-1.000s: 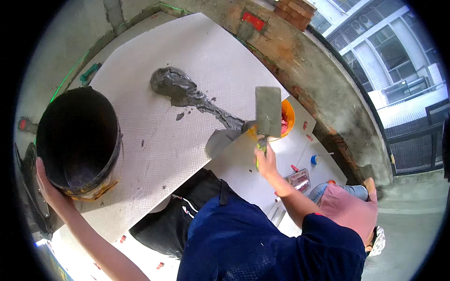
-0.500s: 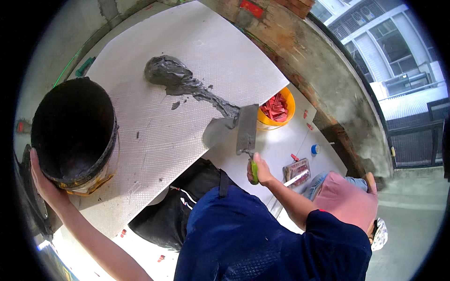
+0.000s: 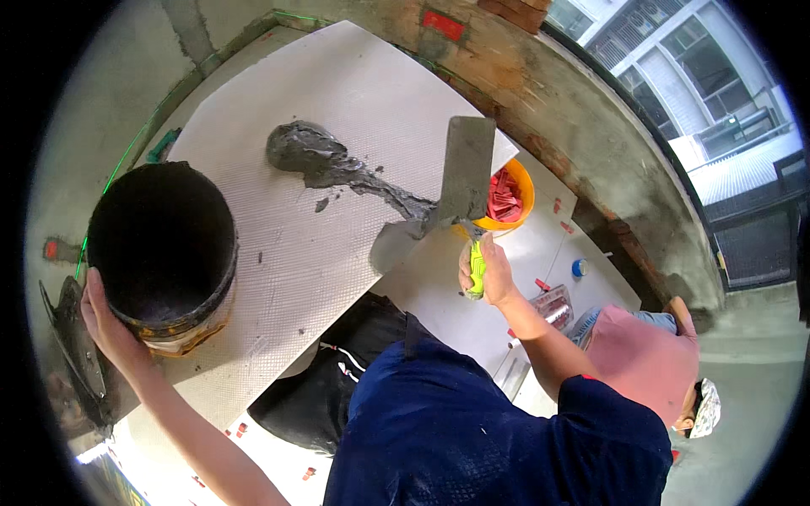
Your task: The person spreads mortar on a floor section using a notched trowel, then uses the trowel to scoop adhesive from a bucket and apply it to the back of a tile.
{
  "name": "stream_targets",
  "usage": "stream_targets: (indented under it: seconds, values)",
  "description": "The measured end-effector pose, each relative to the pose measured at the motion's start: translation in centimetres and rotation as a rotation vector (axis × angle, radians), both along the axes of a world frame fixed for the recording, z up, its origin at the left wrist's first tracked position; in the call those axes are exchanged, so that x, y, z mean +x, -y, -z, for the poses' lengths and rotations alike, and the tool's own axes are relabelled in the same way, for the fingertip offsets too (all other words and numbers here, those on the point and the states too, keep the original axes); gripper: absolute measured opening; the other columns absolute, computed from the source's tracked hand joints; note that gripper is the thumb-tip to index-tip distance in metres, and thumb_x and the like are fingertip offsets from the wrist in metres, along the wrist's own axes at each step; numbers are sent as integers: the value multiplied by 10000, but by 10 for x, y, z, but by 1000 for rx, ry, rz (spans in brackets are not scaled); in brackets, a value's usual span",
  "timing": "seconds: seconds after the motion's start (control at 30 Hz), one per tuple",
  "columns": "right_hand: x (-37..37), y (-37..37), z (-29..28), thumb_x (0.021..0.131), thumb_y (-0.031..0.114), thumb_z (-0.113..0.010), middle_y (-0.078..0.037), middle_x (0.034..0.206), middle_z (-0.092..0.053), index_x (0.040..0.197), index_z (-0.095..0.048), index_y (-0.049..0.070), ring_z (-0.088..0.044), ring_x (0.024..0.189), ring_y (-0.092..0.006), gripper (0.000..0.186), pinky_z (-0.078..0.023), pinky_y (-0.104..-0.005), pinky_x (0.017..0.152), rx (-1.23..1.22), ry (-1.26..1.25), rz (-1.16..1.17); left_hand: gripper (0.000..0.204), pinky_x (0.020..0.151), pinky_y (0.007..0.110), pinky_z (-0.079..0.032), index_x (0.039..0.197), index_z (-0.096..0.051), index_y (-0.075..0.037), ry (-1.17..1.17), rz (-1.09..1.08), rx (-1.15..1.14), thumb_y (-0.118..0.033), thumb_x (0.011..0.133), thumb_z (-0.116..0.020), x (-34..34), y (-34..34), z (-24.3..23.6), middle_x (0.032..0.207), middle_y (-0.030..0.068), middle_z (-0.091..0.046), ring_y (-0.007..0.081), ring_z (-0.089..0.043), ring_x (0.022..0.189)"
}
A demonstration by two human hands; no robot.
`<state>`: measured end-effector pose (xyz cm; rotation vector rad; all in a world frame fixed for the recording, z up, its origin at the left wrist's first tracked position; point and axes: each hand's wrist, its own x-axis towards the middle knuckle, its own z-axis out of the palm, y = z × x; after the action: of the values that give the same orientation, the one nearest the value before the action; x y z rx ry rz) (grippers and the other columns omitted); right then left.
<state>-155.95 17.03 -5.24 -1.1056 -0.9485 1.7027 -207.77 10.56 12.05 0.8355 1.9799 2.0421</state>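
Observation:
My left hand grips the side of a large, dark-stained bucket, which is tilted so its black inside shows. My right hand is closed round the yellow-green handle of a flat rectangular trowel. Grey smears coat the trowel blade, which points away from me over the near right edge of a large white tile with a fine grid-textured surface. A lump of wet grey mortar lies on the tile, trailing in a ragged strip toward the trowel.
Beyond the trowel stands a yellow bucket of red plastic wedges. A blue roll and a clear pack lie on pale tiled floor. At right crouches a person in a pink shirt. A concrete wall rises at left.
My right hand has lifted the trowel, its blade now farther away and slightly right. The left hand still grips the bucket, which sits a little farther right in view; the view itself has shifted.

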Motion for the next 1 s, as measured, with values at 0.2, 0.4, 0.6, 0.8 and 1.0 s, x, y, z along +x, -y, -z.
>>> stream_targets:
  seconds: [0.2,0.4,0.6,0.8,1.0]
  values:
    - [-26,-16,-48,950,500,-539,-31,663,-503,840,-513,63,-504,500,-138,451,-440,-285,477,159,12,-103,646,929,310,-482,1277,-523,60,32,-39,6,-422,887,-705,5,12,2,1183,136,-613,204,-601,1066]
    - [-32,-13,-24,838,224,-690,-35,705,-548,865,-575,29,-548,627,-158,228,-449,-313,589,328,646,-379,669,924,313,-485,1283,-520,61,32,-70,21,-434,875,-709,-1,25,4,1194,145,-605,210,-606,1059]
    - [-42,6,45,728,256,-744,-131,839,-653,980,-640,84,-648,790,-370,322,-536,-440,673,863,1133,-493,636,939,322,-470,1261,-549,35,-12,-102,-14,-453,879,-696,7,31,5,1180,129,-602,208,-586,1073]
    - [-89,19,72,772,235,-660,-107,799,-628,961,-621,101,-647,759,-332,235,-521,-439,665,974,1167,-536,615,942,314,-465,1246,-557,31,-11,-89,-14,-445,883,-697,9,39,9,1169,118,-602,199,-577,1078]
    - [-122,36,108,820,181,-574,-147,884,-658,998,-643,90,-651,836,-326,212,-496,-449,756,978,1315,-598,599,949,317,-466,1247,-552,34,12,-113,17,-422,886,-699,11,41,9,1174,118,-599,199,-580,1081]
